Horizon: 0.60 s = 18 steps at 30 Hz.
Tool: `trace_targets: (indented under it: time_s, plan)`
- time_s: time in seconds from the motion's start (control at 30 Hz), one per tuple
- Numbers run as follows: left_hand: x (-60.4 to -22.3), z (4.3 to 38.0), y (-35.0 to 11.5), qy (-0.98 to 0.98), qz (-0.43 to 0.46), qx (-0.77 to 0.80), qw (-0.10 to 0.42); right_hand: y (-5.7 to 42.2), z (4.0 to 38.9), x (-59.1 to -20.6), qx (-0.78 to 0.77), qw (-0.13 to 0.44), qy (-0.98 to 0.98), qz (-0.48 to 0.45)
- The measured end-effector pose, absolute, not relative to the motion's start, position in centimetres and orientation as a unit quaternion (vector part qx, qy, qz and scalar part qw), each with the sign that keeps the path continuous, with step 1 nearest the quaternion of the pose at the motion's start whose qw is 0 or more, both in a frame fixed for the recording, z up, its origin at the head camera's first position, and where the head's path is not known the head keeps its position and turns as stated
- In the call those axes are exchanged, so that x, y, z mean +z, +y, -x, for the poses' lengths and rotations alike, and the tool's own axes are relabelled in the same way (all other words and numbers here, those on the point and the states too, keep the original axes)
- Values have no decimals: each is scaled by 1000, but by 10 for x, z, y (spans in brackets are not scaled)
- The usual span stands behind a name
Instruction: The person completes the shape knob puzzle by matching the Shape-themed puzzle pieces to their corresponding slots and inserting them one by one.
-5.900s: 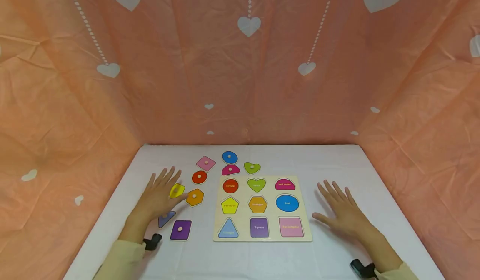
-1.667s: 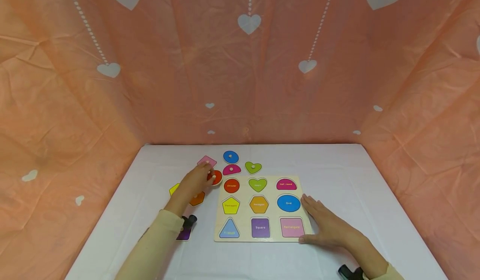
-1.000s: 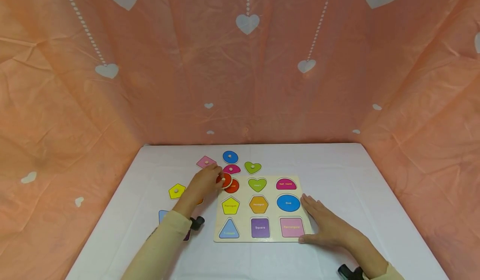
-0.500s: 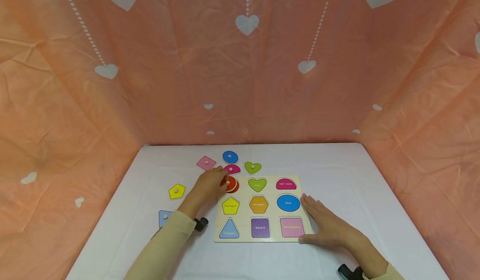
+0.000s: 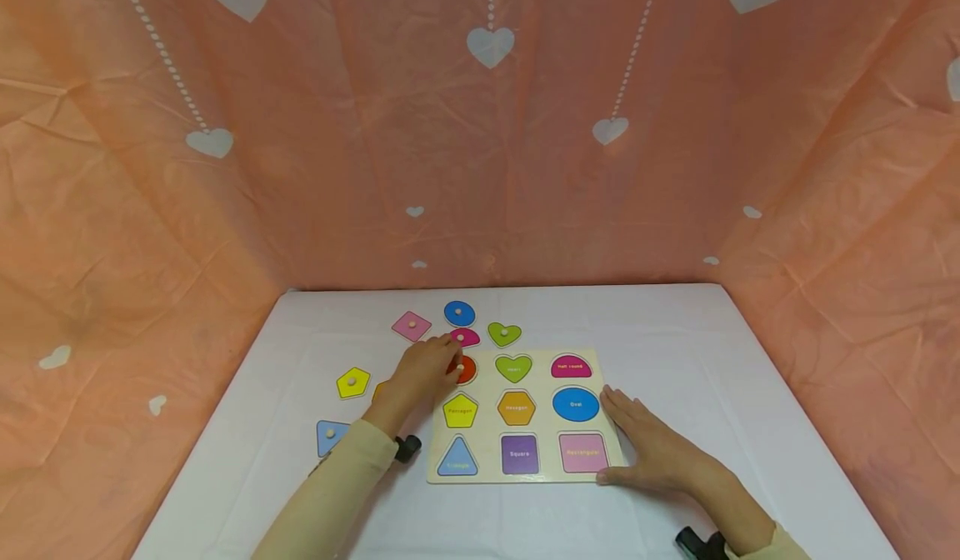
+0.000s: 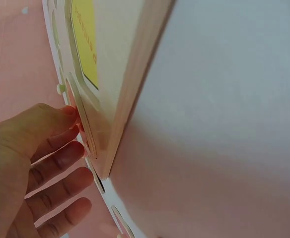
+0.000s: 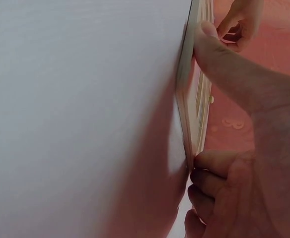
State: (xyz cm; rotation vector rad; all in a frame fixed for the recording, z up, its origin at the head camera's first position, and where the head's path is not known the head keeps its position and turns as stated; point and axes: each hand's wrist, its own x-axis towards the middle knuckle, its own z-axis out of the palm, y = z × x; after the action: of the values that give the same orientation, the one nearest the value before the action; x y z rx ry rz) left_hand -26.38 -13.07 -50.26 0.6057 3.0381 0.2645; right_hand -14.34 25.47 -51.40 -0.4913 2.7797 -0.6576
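Note:
My left hand [image 5: 422, 368] is over the upper left of the wooden shape board [image 5: 487, 431], pinching the red circle puzzle piece [image 5: 468, 369] by its knob. The piece lies on the printed circle, partly covered by the fingers. In the left wrist view, thumb and forefinger meet at the red piece, and the other fingers [image 6: 68, 183] are loosely bent. My right hand [image 5: 660, 452] rests against the board's right edge, its fingers extended beside the blue oval and its thumb [image 7: 222, 64] at the near corner.
Loose knobbed pieces lie around the board: pink rectangle [image 5: 412, 325], blue oval [image 5: 459, 313], half round [image 5: 468, 337], green heart [image 5: 504, 333], yellow pentagon [image 5: 352, 382] and blue triangle [image 5: 330, 437]. The left hand and sleeve partly cover an orange hexagon [image 5: 378, 389].
My left hand came from the left side of the table, took the red circle piece and carried it right onto the board's printed circle. Earlier, my right hand moved in to the board's right edge.

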Motion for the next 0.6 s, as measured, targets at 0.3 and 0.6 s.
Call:
trace_targets:
  time_s: [0.3, 0.6]
  plan:
    - [-505, 264, -130, 977, -198, 79, 11, 257, 145, -516, -222, 110, 951, 183]
    - [-505, 264, -130, 976, -204, 75, 4, 257, 149, -518, -223, 112, 950, 188]
